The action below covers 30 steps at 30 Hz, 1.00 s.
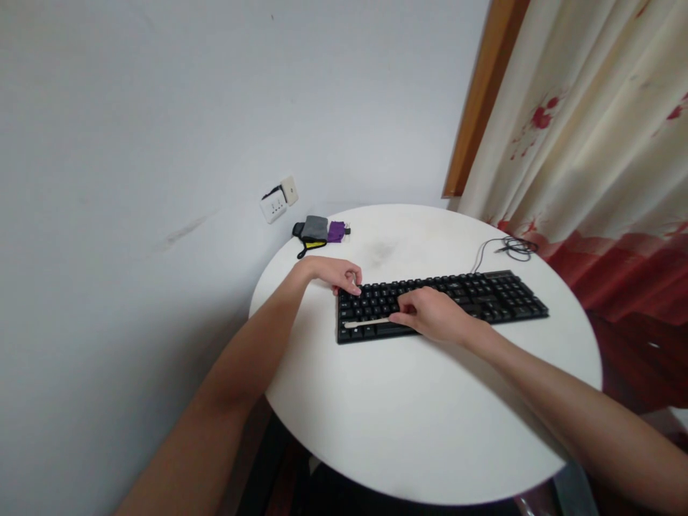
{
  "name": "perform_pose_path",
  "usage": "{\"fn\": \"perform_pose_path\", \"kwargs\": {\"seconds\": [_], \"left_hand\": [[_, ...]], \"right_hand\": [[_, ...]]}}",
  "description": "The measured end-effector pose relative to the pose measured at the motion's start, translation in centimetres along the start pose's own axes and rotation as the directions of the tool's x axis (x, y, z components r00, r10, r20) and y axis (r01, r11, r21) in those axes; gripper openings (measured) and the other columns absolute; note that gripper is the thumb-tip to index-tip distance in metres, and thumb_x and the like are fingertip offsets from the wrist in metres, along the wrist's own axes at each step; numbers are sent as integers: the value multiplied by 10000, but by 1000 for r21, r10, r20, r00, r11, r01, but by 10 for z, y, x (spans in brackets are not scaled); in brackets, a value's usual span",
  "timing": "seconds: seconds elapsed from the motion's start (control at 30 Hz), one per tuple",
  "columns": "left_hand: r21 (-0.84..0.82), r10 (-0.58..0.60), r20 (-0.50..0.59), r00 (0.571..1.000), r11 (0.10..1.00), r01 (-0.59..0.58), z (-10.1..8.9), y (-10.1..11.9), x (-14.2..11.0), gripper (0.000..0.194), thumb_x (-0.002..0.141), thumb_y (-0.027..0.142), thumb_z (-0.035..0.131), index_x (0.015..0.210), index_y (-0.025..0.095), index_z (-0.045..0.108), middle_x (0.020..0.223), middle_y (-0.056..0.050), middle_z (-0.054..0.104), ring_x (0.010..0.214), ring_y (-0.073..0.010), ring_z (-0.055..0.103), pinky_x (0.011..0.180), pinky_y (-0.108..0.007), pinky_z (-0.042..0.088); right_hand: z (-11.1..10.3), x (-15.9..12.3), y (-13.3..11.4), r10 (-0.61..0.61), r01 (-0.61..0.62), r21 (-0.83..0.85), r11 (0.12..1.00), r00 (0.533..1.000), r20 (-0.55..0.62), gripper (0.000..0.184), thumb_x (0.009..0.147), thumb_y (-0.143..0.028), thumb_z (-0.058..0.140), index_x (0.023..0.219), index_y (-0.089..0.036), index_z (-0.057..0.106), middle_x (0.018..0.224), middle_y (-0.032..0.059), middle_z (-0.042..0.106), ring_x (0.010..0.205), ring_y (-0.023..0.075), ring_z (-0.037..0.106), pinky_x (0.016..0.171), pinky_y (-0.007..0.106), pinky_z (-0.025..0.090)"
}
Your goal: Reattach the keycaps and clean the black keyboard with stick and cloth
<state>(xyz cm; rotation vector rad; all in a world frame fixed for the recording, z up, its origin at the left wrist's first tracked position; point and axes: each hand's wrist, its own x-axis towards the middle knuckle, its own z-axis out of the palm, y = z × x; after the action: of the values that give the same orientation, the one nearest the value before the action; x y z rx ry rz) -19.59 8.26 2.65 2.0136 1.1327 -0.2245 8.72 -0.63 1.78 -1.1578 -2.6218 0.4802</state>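
Observation:
A black full-size keyboard (370,310) lies flat on a round white table (430,423). At its back left corner is my left hand (340,274), fingers curled and thumb pressed on the corner; the undersides of those fingers are hidden. Over the middle of the lower key rows, my right hand (433,313) pinches a slim white stick (368,323) with a slightly thicker tip. The stick points left, low along the bottom rows near the front left corner. Whether its tip touches the keys I cannot tell.
Behind my left hand lie a grey cloth item (315,228) and a purple cloth item (336,231). The keyboard's black cable (517,249) is coiled at the back right. A wall with a socket (274,206) borders the left; a flowered curtain (580,143) hangs on the right.

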Motion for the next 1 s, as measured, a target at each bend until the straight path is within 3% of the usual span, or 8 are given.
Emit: {"fn": "perform_pose_path", "kwargs": {"seconds": [0.3,0.5,0.67,0.87,1.0], "left_hand": [[-20,7,-6,1000,1000,-7,1,-5,3,569,685,639,694,1035,209,566,818,-10,611,662,-169,632,582,-262,489],[-23,10,-5,1000,1000,-11,1,-7,3,558,692,625,697,1034,203,566,825,-11,600,643,-162,631,568,-257,486],[-17,13,1,1000,1000,-12,0,-5,2,556,699,626,694,1034,201,566,818,-11,601,645,-166,631,576,-262,489],[-27,17,13,1000,999,-17,-1,-2,1,557,701,622,695,1034,196,563,804,-3,595,632,-164,632,570,-261,488],[-14,3,8,1000,1000,-3,-1,-2,2,566,695,640,687,1033,202,563,817,-9,606,645,-167,630,585,-266,489]], "right_hand": [[-44,-9,53,127,-135,24,990,969,211,371,803,-527,597,662,-183,594,614,16,579,572,137,481,527,275,289],[-55,-11,79,156,-174,30,984,935,318,393,798,-546,588,649,-183,575,588,6,540,560,134,452,524,276,296],[-52,-9,64,104,-119,35,992,951,291,392,820,-538,569,657,-182,573,602,7,546,575,134,460,535,271,296],[-28,-6,23,77,-70,-50,996,986,148,362,851,-511,565,691,-188,592,709,28,627,600,129,484,547,273,276],[-18,-5,13,92,-85,-71,994,991,96,349,853,-512,576,708,-195,595,724,27,639,615,131,503,555,272,284]]}}
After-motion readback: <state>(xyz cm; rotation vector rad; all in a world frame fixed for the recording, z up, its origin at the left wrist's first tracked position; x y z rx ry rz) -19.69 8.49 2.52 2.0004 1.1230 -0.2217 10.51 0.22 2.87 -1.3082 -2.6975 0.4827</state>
